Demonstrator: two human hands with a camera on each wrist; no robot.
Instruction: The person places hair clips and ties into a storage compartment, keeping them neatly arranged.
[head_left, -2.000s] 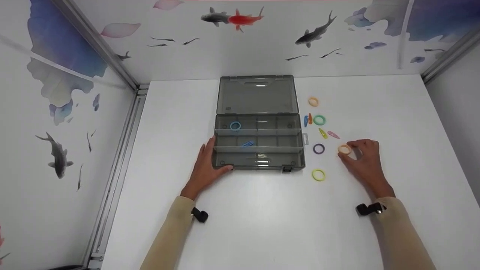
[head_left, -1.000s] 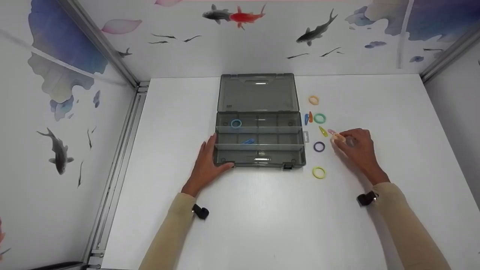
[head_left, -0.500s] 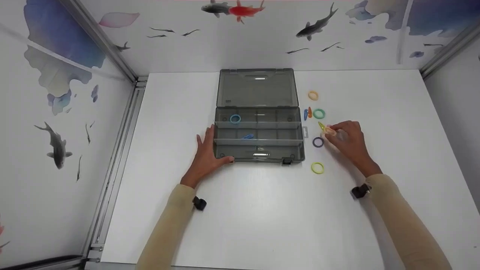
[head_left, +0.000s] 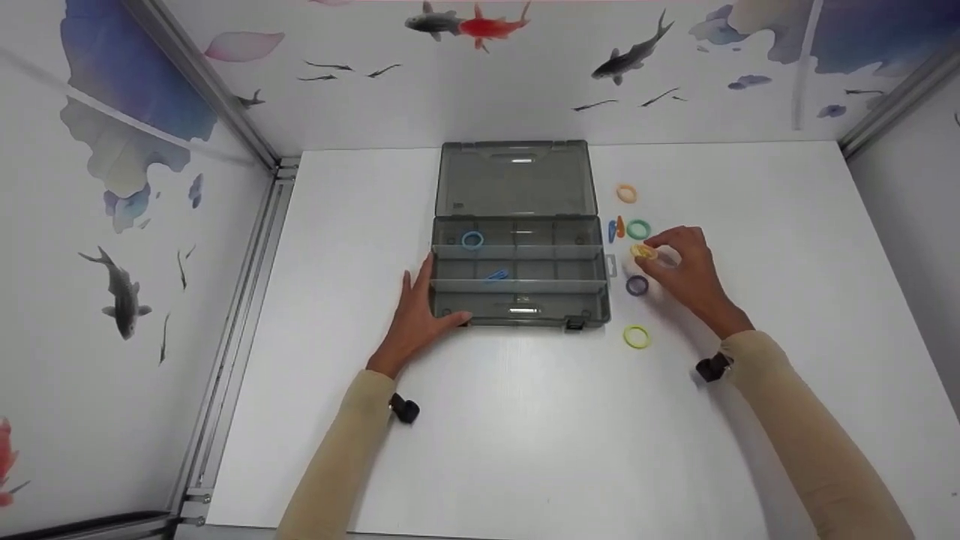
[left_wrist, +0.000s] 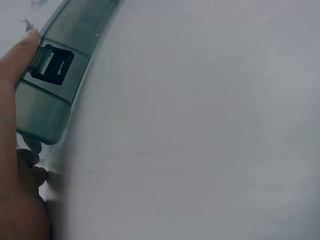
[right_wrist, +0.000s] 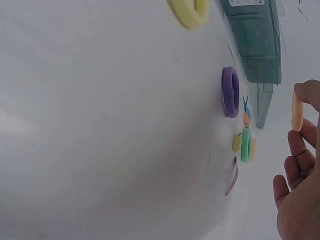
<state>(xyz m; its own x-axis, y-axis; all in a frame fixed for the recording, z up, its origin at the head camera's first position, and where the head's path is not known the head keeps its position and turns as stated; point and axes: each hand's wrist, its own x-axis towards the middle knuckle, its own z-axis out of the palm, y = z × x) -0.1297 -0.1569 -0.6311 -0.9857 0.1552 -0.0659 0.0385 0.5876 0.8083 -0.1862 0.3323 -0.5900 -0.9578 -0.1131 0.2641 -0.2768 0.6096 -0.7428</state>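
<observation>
My left hand [head_left: 415, 322] rests at the front left corner of a grey see-through compartment box [head_left: 495, 323], fingers stretched along its side and thumb on its front edge. The lid [head_left: 517, 184] is open and lies back. My right hand [head_left: 686, 266] pinches a peach hair tie [right_wrist: 297, 112] between thumb and forefinger, raised above the table right of the box. Below it in the right wrist view are a purple hair tie [right_wrist: 230, 92], a green one [right_wrist: 246, 146], a yellow hair clip [right_wrist: 237, 142] and a pink clip [right_wrist: 232, 177]. The head view hides the pink clip.
Inside the box are a blue hair tie [head_left: 463, 241] in the back row and blue clips [head_left: 496, 275] in the middle row. On the table [head_left: 525, 435] lie a yellow hair tie [head_left: 625, 337], another peach one [head_left: 619, 192], a blue clip [head_left: 612, 232] and an orange clip [head_left: 620, 226].
My right hand has lifted the peach hair tie and carried it left and away from me, over the clips toward the box. The left hand stays at the box corner.
</observation>
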